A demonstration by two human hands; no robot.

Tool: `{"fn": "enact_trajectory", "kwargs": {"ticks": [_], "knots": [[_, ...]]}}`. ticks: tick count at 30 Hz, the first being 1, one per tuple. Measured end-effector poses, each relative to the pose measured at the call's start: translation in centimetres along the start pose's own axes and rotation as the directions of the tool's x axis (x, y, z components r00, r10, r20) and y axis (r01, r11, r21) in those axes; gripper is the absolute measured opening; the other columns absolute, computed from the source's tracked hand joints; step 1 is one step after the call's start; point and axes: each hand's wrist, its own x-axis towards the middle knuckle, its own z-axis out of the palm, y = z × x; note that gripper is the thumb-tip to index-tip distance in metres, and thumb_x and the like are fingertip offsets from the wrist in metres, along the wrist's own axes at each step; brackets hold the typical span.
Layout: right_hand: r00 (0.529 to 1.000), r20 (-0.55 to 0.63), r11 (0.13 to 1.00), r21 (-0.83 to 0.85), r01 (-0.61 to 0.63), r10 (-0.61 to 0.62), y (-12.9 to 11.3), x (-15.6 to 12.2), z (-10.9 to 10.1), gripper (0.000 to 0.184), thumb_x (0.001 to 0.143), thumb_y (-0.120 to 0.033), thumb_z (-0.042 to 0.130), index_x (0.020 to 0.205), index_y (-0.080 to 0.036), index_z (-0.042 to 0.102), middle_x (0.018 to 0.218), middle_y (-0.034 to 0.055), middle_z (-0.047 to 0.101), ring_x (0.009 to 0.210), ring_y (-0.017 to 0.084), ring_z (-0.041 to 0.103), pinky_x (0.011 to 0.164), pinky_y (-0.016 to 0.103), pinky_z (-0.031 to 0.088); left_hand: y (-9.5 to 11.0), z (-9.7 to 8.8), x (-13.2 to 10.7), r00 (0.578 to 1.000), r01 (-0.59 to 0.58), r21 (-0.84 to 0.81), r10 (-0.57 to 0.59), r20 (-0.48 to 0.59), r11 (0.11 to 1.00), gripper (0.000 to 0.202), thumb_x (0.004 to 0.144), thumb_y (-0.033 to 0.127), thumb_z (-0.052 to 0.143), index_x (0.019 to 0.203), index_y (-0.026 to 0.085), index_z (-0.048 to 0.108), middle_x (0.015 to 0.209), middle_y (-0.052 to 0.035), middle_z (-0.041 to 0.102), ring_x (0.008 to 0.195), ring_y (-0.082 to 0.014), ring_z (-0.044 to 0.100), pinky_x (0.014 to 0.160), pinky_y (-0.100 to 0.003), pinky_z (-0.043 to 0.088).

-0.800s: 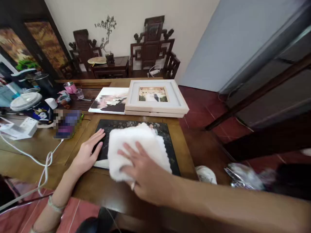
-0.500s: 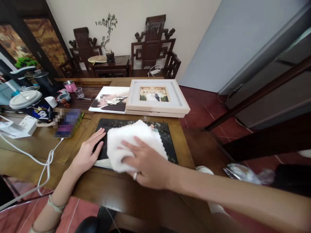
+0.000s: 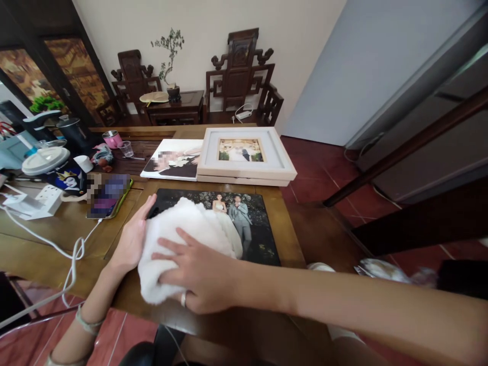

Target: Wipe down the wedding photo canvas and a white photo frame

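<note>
A dark photo panel (image 3: 263,229) showing a couple lies flat on the wooden table. Over its left part is a thick white cloth (image 3: 160,274), which hides much of the picture and hangs past the near left corner. My right hand (image 3: 206,279), a ring on one finger, presses the cloth down and grips it, fingers partly spread. Along the panel's left edge rests my left hand (image 3: 133,239), its fingers stretched out and the cloth beside it.
Behind the panel lie a pale framed picture (image 3: 280,155) and a white-edged photo print (image 3: 173,178). To the left are a phone (image 3: 109,195) on a white cable (image 3: 78,249), a lidded dark cup (image 3: 61,175), a power strip (image 3: 48,201) and a pink mug (image 3: 112,139).
My right hand has slid the cloth left and toward me, uncovering the couple in the picture. My left hand has turned onto its edge at the panel's left side.
</note>
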Motion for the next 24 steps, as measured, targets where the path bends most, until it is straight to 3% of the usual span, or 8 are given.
{"fn": "enact_trajectory", "kwargs": {"ticks": [4, 8, 11, 15, 18, 20, 24], "knots": [[0.995, 0.081, 0.996, 0.067, -0.062, 0.056, -0.1, -2.5, -1.6, 0.029, 0.085, -0.022, 0.056, 0.111, -0.016, 0.067, 0.129, 0.0167, 0.064, 0.134, 0.029, 0.046, 0.114, 0.057, 0.025, -0.3, 0.3, 0.1, 0.991, -0.023, 0.178, 0.000, 0.131, 0.984, 0.059, 0.101, 0.046, 0.027, 0.145, 0.008, 0.041, 0.152, -0.0128, 0.040, 0.142, -0.0239, 0.034, 0.120, -0.042, 0.024], [0.965, -0.010, 0.961, 0.101, -0.258, 0.260, 3.1, -3.8, -2.6, 0.026, 0.089, -0.018, 0.050, 0.109, -0.015, 0.067, 0.126, 0.0161, 0.065, 0.132, 0.029, 0.048, 0.114, 0.056, 0.025, -0.4, 0.6, 0.3, 0.984, -0.021, 0.253, -0.025, 0.178, 0.967, 0.057, 0.100, 0.043, 0.032, 0.140, 0.006, 0.048, 0.149, -0.0142, 0.043, 0.142, -0.0242, 0.035, 0.119, -0.043, 0.026], [0.917, -0.113, 0.921, 0.124, -0.369, 0.383, 5.9, -2.5, -2.6, 0.027, 0.093, -0.019, 0.045, 0.108, -0.014, 0.066, 0.120, 0.0114, 0.069, 0.130, 0.030, 0.050, 0.115, 0.053, 0.024, -0.4, 0.7, 0.4, 0.984, -0.042, 0.270, -0.007, 0.178, 0.962, 0.053, 0.099, 0.041, 0.037, 0.138, 0.008, 0.050, 0.149, -0.0130, 0.044, 0.142, -0.0241, 0.035, 0.119, -0.045, 0.027], [0.843, -0.136, 0.845, 0.222, -0.486, 0.520, 8.1, 1.8, -2.5, 0.034, 0.098, -0.033, 0.040, 0.115, -0.018, 0.066, 0.130, 0.0090, 0.064, 0.124, 0.031, 0.053, 0.109, 0.048, 0.031, -0.3, 0.9, 0.5, 0.987, -0.044, 0.285, -0.002, 0.160, 0.957, 0.051, 0.098, 0.041, 0.041, 0.136, 0.008, 0.053, 0.147, -0.0139, 0.047, 0.140, -0.0240, 0.039, 0.118, -0.044, 0.029], [0.832, -0.162, 0.829, 0.302, -0.471, 0.531, 8.9, 4.4, -2.4, 0.035, 0.098, -0.034, 0.041, 0.117, -0.019, 0.066, 0.133, 0.0090, 0.062, 0.125, 0.031, 0.052, 0.104, 0.041, 0.036, -0.2, 0.9, 0.6, 0.989, -0.035, 0.292, -0.009, 0.149, 0.956, 0.051, 0.097, 0.041, 0.043, 0.135, 0.008, 0.054, 0.145, -0.0146, 0.048, 0.139, -0.0241, 0.041, 0.118, -0.043, 0.030], [0.843, -0.174, 0.835, 0.339, -0.435, 0.509, 9.1, 4.7, -2.6, 0.034, 0.097, -0.033, 0.042, 0.117, -0.018, 0.066, 0.131, 0.0099, 0.063, 0.122, 0.029, 0.055, 0.100, 0.037, 0.039, -0.2, 0.8, 0.6, 0.989, -0.032, 0.294, -0.012, 0.146, 0.955, 0.051, 0.097, 0.041, 0.043, 0.134, 0.009, 0.055, 0.145, -0.0146, 0.049, 0.139, -0.0242, 0.041, 0.118, -0.044, 0.030], [0.833, -0.174, 0.823, 0.354, -0.445, 0.525, 8.8, 1.2, -3.2, 0.033, 0.097, -0.036, 0.044, 0.111, -0.017, 0.068, 0.121, 0.0108, 0.068, 0.110, 0.027, 0.061, 0.095, 0.036, 0.042, -0.2, 0.8, 0.5, 0.988, -0.029, 0.279, -0.014, 0.151, 0.960, 0.049, 0.097, 0.041, 0.043, 0.135, 0.011, 0.054, 0.146, -0.0131, 0.048, 0.139, -0.0245, 0.041, 0.117, -0.046, 0.030]]}}
